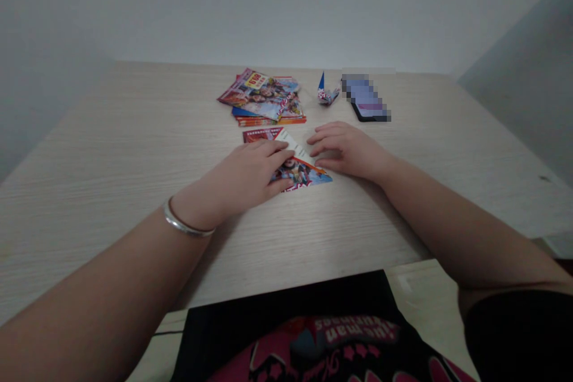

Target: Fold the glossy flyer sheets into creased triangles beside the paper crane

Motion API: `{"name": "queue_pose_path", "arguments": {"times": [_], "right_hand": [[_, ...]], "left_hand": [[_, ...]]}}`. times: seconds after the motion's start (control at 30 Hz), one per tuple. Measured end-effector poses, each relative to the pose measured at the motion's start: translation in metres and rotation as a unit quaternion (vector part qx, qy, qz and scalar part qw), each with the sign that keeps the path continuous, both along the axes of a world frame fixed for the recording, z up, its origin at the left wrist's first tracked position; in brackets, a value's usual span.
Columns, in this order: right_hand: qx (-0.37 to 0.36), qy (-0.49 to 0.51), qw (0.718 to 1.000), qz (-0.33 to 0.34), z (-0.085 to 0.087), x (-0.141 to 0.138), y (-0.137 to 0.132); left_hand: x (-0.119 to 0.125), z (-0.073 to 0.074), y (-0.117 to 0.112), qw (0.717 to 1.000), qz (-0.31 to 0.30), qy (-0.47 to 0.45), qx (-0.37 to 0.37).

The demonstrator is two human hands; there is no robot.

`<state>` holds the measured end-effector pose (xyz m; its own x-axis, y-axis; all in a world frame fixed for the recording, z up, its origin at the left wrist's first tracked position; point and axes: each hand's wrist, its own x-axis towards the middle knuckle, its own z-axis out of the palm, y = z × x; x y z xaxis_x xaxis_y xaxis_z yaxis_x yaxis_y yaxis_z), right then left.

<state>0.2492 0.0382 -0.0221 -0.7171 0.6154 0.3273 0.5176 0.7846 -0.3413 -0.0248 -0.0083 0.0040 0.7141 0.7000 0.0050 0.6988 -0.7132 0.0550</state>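
A colourful printed flyer lies on the table with one corner folded over, so that a white strip shows along a slanted edge. My left hand rests flat on top of it, fingers spread, and covers its left and middle part. At the flyer's right edge is my right hand, its fingers apart and slightly curved, the fingertips close to the folded side. Whether those fingertips touch the paper I cannot tell. Nothing is gripped in either hand.
Behind the flyer sits a pile of similar printed flyers, loosely stacked. A small folded paper crane with a blue point stands to its right. Farther right lies a phone, partly pixelated. The pale wooden table meets a wall at the back.
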Motion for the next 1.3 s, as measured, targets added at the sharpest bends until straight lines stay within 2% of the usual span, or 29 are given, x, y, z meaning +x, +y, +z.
{"name": "queue_pose_path", "arguments": {"times": [0.13, 0.23, 0.4, 0.6, 0.83, 1.1, 1.3], "right_hand": [[0.007, 0.009, 1.0, 0.026, 0.001, 0.003, 0.001], [-0.017, 0.001, 0.998, 0.057, 0.004, 0.005, 0.001], [-0.032, -0.012, 0.995, 0.093, 0.009, 0.007, 0.0], [0.012, -0.038, 0.997, 0.066, 0.01, 0.004, -0.006], [0.069, -0.085, 0.993, 0.047, 0.018, 0.003, -0.013], [0.073, -0.124, 0.989, -0.02, 0.021, 0.002, -0.017], [0.052, -0.116, 0.991, -0.031, 0.021, 0.003, -0.017]], "left_hand": [[0.001, 0.002, -0.005, 0.999, 0.034, 0.018, 0.028], [0.001, 0.005, -0.007, 0.998, 0.05, 0.022, 0.027], [0.0, 0.006, -0.005, 0.999, 0.044, 0.001, 0.016], [0.003, 0.007, -0.003, 0.998, -0.012, -0.039, -0.053], [0.0, 0.015, -0.004, 0.993, -0.024, -0.049, -0.105], [0.002, 0.016, -0.003, 0.985, -0.063, -0.11, -0.114], [0.005, 0.021, -0.001, 0.992, -0.019, -0.074, -0.104]]}}
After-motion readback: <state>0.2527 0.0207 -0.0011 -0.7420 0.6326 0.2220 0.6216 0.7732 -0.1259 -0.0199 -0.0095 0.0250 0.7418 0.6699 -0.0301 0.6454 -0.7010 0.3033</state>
